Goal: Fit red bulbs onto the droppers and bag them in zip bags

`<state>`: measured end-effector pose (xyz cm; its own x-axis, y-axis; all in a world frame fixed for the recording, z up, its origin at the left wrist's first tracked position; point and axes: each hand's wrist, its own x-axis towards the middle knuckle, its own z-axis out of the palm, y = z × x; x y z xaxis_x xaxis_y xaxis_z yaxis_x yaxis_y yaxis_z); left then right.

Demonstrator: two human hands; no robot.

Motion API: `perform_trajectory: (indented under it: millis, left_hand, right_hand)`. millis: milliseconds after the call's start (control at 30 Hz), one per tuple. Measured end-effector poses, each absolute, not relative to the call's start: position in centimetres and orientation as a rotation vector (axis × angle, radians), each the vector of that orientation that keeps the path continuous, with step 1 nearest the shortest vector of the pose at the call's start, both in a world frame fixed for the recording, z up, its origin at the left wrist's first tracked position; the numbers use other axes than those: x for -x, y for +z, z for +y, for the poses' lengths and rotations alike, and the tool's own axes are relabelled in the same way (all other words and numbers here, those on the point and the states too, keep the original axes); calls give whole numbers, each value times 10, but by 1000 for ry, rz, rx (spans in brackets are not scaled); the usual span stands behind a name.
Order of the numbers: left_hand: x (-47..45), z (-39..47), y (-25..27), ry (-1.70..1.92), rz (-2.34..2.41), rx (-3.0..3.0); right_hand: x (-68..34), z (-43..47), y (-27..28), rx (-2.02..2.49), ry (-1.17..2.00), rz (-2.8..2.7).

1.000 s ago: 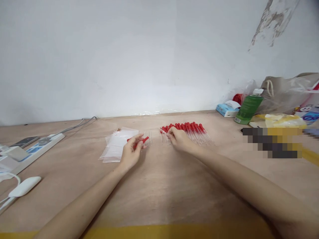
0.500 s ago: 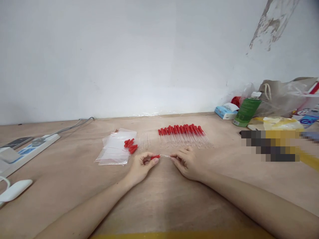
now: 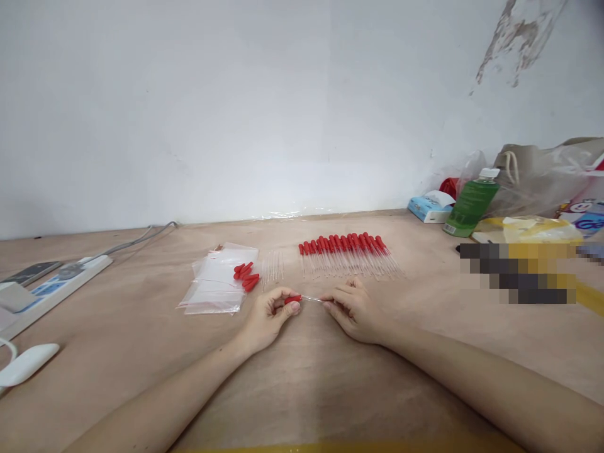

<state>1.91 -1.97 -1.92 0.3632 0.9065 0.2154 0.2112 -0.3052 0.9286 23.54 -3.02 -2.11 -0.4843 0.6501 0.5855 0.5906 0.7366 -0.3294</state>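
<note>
Between thumb and fingers, my left hand (image 3: pixel 270 314) pinches a red rubber dropper bulb (image 3: pixel 292 300). My right hand (image 3: pixel 352 311) is closed on a thin clear glass tube (image 3: pixel 311 299), whose left end meets the mouth of the bulb; how deep it sits cannot be made out. Beyond my hands lies a row of droppers (image 3: pixel 349 248), red bulbs toward the wall and clear tubes toward me. Several loose red bulbs (image 3: pixel 246 277) rest at the right edge of clear plastic bags (image 3: pixel 214 283). Beside them lie several bare glass tubes (image 3: pixel 272 267).
On the left are a white power strip (image 3: pixel 61 286) with a grey cable, a phone (image 3: pixel 31 274) and a white plug-like object (image 3: pixel 31 365). At the right stand a green bottle (image 3: pixel 472 204), a tissue pack (image 3: pixel 429 206) and plastic bags (image 3: pixel 542 182). A wall (image 3: pixel 236 126) closes the back.
The view has shifted slightly. Both hands keep their hold, with the bulb and tube nearly in the same place, end to end.
</note>
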Motion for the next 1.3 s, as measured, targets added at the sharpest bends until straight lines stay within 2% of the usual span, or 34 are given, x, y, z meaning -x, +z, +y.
perform_trajectory:
  millis: [267, 633, 1167, 1300]
  left_hand:
    - [-18, -25, -16, 960, 1052, -1930]
    - [-21, -35, -4, 764, 1057, -2414]
    - [-21, -30, -5, 804, 951, -2613]
    - [-11, -19, -1, 953, 1103, -2735]
  right_hand:
    - [-239, -27, -18, 859, 146, -2310]
    - [-240, -31, -19, 895, -134, -2368]
    - [-226, -40, -9, 963, -6, -2472]
    - [-232, -40, -3, 1107, 38, -2326]
